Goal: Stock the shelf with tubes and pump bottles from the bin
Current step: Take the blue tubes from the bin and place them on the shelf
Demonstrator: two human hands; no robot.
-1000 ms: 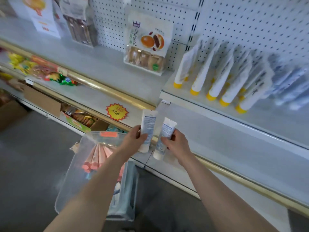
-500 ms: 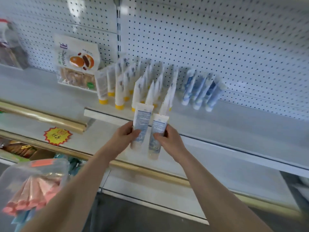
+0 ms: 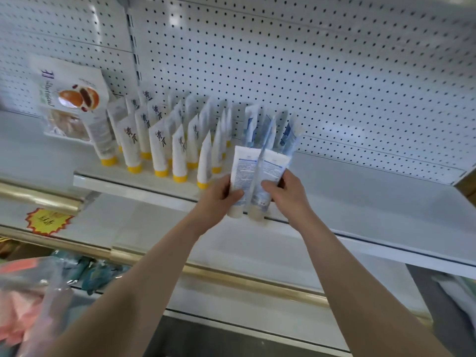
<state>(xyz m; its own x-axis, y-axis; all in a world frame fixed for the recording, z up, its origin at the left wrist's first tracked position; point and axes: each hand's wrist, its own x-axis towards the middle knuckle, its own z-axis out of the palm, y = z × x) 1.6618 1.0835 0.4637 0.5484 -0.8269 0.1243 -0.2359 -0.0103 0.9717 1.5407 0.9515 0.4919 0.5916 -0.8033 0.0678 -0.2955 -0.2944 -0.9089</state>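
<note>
While both hands are hovering at the front edge of the white shelf, the left hand is gripping the left tube, thumb curling across its printed face; the right hand is gripping the right tube, fingers curling round its lower part; these 2 white, blue-printed tubes are pointing cap-down and touching side by side; behind them, blue-printed tubes are leaning against the pegboard; yellow-capped tubes are standing cap-down in rows to the left, beside a pastry packet; the clear bin, blurred, is holding pink tubes at lower left.
</note>
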